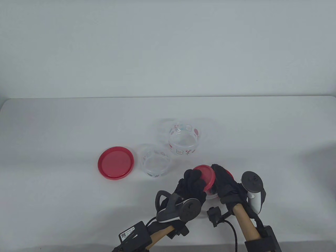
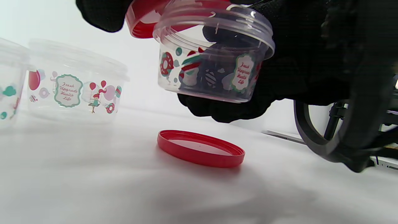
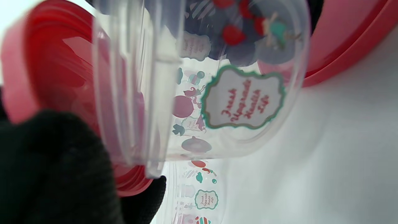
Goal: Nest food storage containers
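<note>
My right hand (image 1: 225,183) grips a small clear printed container (image 2: 214,62) and holds it tilted above the table; in the table view the hands mostly hide it. My left hand (image 1: 193,181) holds its small red lid (image 1: 206,176), which sits tilted just off the container's mouth (image 3: 46,71). Two larger clear printed containers stand open on the table: the biggest (image 1: 183,141) at centre and a middle one (image 1: 156,164) to its front left. They also show in the left wrist view, the biggest (image 2: 77,84) and the middle one (image 2: 9,84).
A large red lid (image 1: 115,162) lies flat to the left of the middle container. Another red lid (image 2: 200,152) lies on the table under my hands; its edge peeks out in the table view (image 1: 229,173). The table's far edge (image 1: 168,97) meets a white wall.
</note>
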Demonstrator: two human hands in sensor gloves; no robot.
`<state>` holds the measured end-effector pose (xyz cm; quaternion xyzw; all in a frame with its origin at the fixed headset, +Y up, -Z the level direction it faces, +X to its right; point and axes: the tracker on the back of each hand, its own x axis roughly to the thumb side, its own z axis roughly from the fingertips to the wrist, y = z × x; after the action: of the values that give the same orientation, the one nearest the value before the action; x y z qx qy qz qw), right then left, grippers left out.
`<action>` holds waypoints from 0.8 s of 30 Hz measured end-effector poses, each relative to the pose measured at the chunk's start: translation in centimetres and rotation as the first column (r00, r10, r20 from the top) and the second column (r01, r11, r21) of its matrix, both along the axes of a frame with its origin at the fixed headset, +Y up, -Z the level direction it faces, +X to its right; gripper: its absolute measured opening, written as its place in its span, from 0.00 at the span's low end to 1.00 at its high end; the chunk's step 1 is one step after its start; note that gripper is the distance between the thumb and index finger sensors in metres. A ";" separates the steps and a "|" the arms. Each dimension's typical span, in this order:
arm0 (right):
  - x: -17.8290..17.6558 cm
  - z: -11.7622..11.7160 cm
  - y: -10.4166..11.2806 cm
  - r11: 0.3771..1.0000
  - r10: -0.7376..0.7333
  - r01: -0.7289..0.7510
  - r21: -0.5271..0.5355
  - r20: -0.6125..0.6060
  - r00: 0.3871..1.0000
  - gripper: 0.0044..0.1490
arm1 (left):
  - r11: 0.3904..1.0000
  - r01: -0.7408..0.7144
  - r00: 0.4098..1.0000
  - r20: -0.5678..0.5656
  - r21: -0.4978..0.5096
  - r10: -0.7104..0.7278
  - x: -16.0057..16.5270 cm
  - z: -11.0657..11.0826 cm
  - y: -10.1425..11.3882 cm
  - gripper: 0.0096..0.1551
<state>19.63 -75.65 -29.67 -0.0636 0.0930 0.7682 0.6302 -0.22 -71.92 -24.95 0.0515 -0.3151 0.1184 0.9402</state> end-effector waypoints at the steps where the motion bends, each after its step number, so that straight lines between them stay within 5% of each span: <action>1: -0.1 0.0 -0.1 1.000 -0.019 0.019 -0.004 -0.005 1.000 0.42 | 1.000 -0.008 1.000 0.002 -0.004 0.008 -0.1 0.0 -0.1 0.31; 24: -0.8 -0.1 -0.6 0.937 -0.348 0.346 -0.035 -0.112 0.931 0.44 | 0.998 -0.046 0.999 0.026 0.052 0.045 -0.7 0.3 0.6 0.34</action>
<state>18.80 -76.28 -29.80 -0.0061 0.1449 0.6465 0.7490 -0.92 -71.28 -24.66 0.0820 -0.3286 0.1322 0.9316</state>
